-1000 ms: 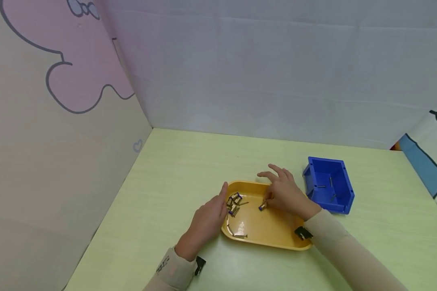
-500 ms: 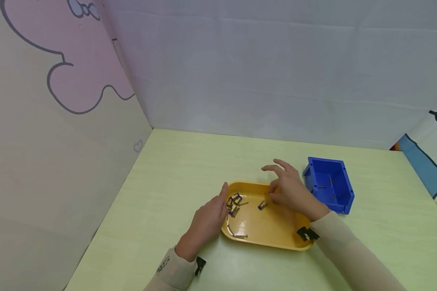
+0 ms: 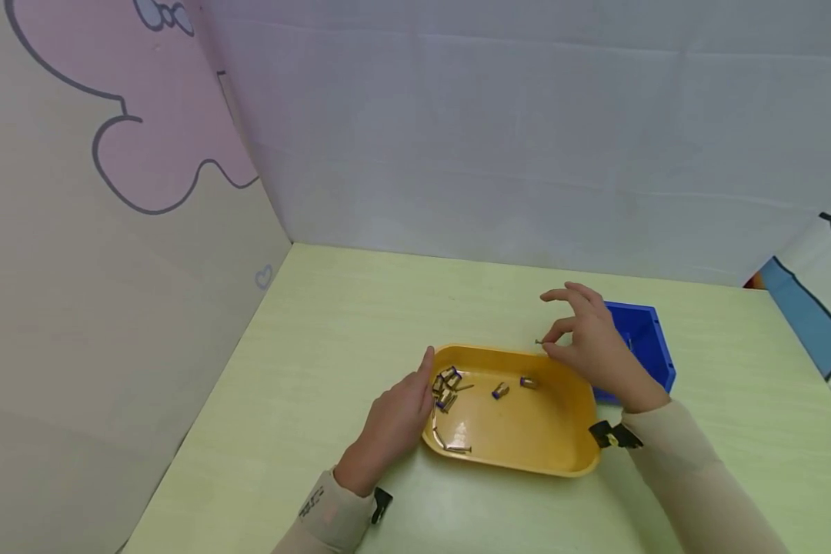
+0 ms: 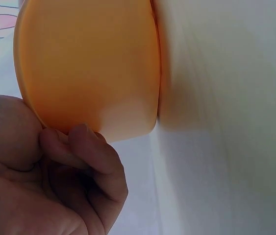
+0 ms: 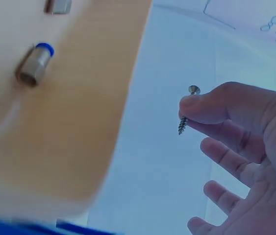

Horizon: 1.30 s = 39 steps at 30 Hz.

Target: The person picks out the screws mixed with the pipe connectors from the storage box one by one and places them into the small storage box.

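Observation:
A screw [image 5: 182,127] with a countersunk head is pinched between the thumb and forefinger of my right hand [image 3: 599,354], while the other fingers are spread. This hand is above the back right rim of a yellow tray [image 3: 512,462], partly covering a blue bin [image 3: 642,327]. My left hand [image 3: 395,415] grips the tray's left rim; its curled fingers [image 4: 86,144] show against the outer wall in the left wrist view. Two metal push-in fittings with blue collars lie apart in the tray, one [image 3: 501,391] near the middle and another [image 3: 528,382] farther right.
More fittings [image 3: 447,381] cluster at the tray's left end, with loose screws [image 3: 457,449] along its left and front sides. The pale table [image 3: 360,308] meets a cloth-covered wall [image 3: 498,154] behind and a printed panel [image 3: 145,308] on the left.
My right hand has lifted from the tray and moved right and back with the screw, now overlapping the blue bin. A fitting it hid now shows. The left hand stays on the rim.

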{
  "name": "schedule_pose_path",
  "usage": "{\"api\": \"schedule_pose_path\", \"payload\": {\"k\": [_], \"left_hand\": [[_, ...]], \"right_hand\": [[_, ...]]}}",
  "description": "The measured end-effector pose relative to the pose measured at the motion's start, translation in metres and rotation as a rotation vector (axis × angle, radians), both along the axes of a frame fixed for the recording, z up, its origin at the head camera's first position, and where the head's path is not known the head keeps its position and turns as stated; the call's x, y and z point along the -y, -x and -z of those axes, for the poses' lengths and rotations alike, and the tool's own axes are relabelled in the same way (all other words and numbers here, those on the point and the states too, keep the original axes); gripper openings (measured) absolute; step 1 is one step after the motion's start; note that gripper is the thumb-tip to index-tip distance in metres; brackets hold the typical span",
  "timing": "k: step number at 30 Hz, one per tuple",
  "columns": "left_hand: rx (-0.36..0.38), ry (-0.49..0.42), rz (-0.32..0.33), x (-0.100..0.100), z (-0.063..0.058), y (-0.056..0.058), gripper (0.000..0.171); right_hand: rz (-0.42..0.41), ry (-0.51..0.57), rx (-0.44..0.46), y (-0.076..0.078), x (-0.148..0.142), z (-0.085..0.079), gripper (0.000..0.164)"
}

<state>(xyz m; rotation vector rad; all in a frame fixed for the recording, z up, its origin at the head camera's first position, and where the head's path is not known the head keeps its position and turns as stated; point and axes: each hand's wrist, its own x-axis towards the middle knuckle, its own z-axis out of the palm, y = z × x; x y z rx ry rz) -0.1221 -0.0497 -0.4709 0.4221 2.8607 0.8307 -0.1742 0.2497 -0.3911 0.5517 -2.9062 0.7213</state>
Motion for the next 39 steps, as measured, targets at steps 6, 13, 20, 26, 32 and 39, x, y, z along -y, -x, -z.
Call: {"api": "schedule_pose_path", "payload": {"k": [6, 13, 20, 26, 32, 39], "left_hand": [[-0.025, 0.007, 0.012, 0.001, 0.001, 0.001, 0.058], [-0.065, 0.021, 0.028, 0.004, 0.003, 0.002, 0.058], [-0.046, 0.016, 0.022, 0.004, 0.004, 0.003, 0.058], [-0.028, 0.015, 0.021, 0.005, 0.003, 0.002, 0.059], [-0.026, 0.018, 0.013, 0.005, 0.004, 0.002, 0.058], [-0.029, 0.019, 0.012, 0.006, 0.005, 0.002, 0.059]], "right_hand": [[0.034, 0.049, 0.002, -0.001, -0.03, -0.007, 0.009], [0.096, 0.051, 0.015, 0.002, -0.058, -0.013, 0.01], [0.112, -0.012, 0.02, 0.006, -0.077, -0.012, 0.006], [0.143, -0.039, 0.059, 0.006, -0.086, -0.007, 0.009], [0.194, -0.079, 0.111, 0.005, -0.095, -0.001, 0.014], [0.235, -0.118, 0.114, 0.005, -0.102, 0.009, 0.014]]}}
